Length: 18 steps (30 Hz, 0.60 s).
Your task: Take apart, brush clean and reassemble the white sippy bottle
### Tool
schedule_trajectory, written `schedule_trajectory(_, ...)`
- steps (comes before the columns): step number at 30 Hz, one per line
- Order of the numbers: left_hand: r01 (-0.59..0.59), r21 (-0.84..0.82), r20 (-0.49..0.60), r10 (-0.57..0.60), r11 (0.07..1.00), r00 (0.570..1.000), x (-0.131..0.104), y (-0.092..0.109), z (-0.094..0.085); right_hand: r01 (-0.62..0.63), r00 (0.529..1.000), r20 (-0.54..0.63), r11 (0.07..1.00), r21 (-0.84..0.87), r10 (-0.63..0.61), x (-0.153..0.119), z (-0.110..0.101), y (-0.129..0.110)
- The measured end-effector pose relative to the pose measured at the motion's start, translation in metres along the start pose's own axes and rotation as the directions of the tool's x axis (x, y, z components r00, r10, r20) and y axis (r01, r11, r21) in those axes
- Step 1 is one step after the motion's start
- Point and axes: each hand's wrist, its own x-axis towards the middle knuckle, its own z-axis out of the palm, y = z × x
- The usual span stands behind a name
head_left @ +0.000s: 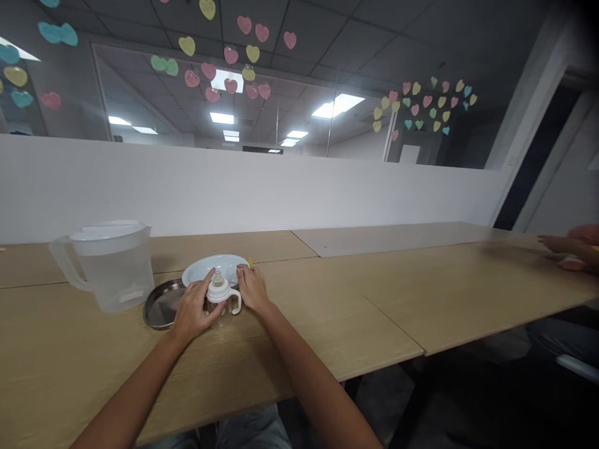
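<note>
White-topped bottle (219,295) upright in the left hand (189,310)

Clear below its white collar, with a pale nipple on top, the bottle is at the near left of the desk (327,312), in front of a white bowl (199,268). The left hand's fingers are part-curled round it, with the thumb across the near side and the others on the left, so the grip is about as wide as the body. Whether its base touches the wood cannot be told. A white handle (236,302) curves out to the right.

Just beyond that handle is the right hand (253,287), its fingers bent down at the right rim of the bowl. How far apart they are, and whether they have hold of anything, cannot be told. Something small and yellow (250,262) shows behind them.

Left of the bottle lies a round metal tray (161,305), partly behind the left hand. Farther left stands a translucent lidded pitcher (116,268), its handle to the left. Heart-shaped notes (231,86) dot the glass above the white wall (281,193). At the far right another person's hand (555,242) reaches over the desk.
</note>
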Motion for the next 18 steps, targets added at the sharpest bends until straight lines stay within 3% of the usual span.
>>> schedule_trajectory(3, 0.023, -0.011, 0.017, -0.022, 1.0, 1.0, 0.0, 0.001, 0.0, -0.003, 0.999, 0.039, 1.0, -0.019, 0.004, 0.0, -0.004, -0.004)
schedule_trajectory(6, 0.042, -0.024, 0.002, -0.042, 0.999, 0.999, 0.0, 0.002, 0.001, 0.002, 0.999, -0.035, 0.997, 0.077, 0.001, 0.001, -0.012, -0.014)
schedule_trajectory(8, 0.109, -0.03, -0.005, -0.109, 0.994, 0.994, -0.001, 0.002, 0.004, 0.039, 0.997, -0.07, 0.983, 0.181, -0.027, 0.0, -0.017, -0.023)
schedule_trajectory(12, 0.255, -0.064, 0.018, -0.255, 0.965, 0.967, -0.001, 0.0, 0.011, 0.129, 0.991, -0.004, 0.948, 0.29, -0.134, -0.004, -0.017, -0.038)
schedule_trajectory(15, 0.3, -0.097, -0.001, -0.301, 0.949, 0.954, 0.001, -0.002, 0.012, -0.008, 0.998, 0.056, 0.911, 0.412, -0.017, -0.005, -0.013, -0.041)
schedule_trajectory(18, 0.343, -0.122, 0.026, -0.343, 0.931, 0.939, 0.005, -0.002, 0.008, -0.234, 0.964, 0.244, 0.759, 0.607, 0.103, -0.002, -0.015, -0.039)
